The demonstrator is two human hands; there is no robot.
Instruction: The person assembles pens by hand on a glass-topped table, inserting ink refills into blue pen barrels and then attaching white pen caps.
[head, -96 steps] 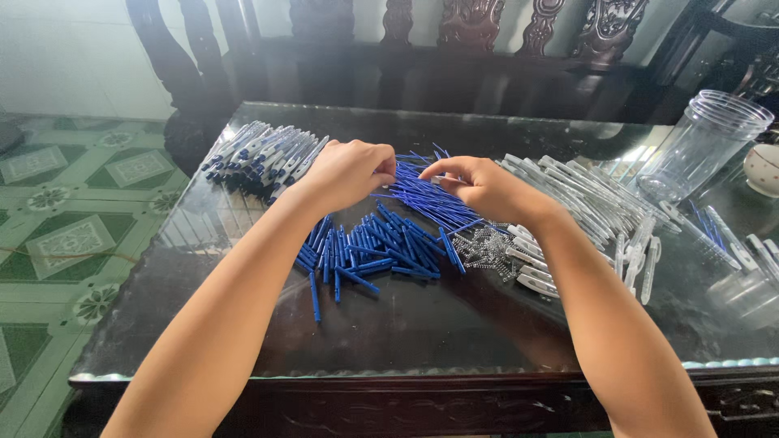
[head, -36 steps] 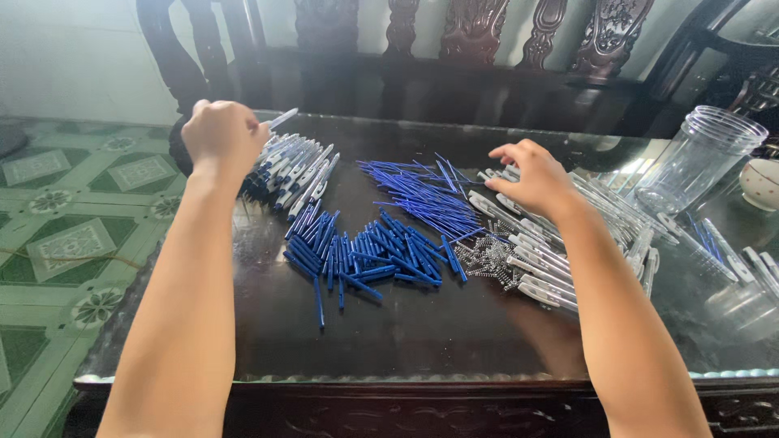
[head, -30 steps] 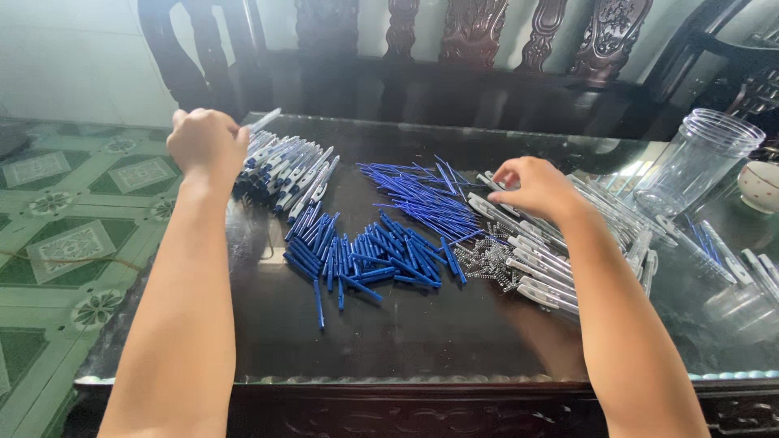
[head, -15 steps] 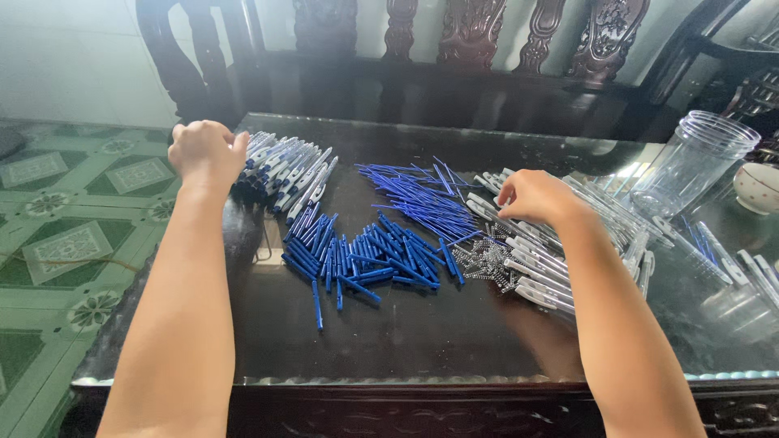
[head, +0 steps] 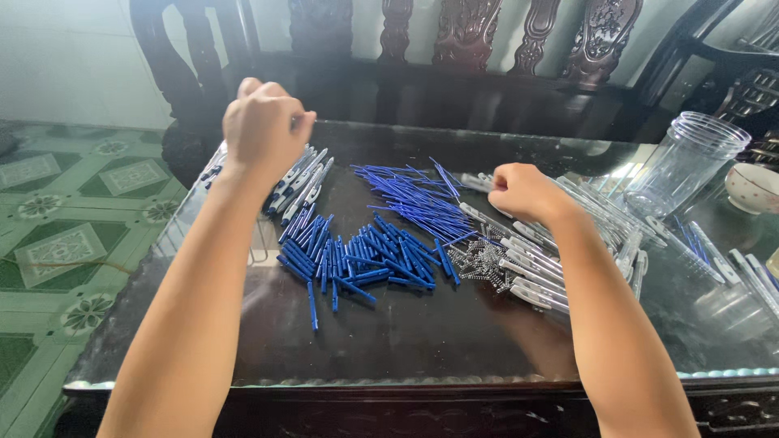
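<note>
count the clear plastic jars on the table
1. The clear plastic jar stands upright at the table's far right, beyond the right hand and beside a small bowl. Others may lie past the frame edge.

No packages, labels, signs or screens show anywhere in view

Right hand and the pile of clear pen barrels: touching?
Touching. The head view shows the right hand curled down on the pile of clear pen barrels, knuckles up, its fingers resting among the barrels with no gap visible.
</note>
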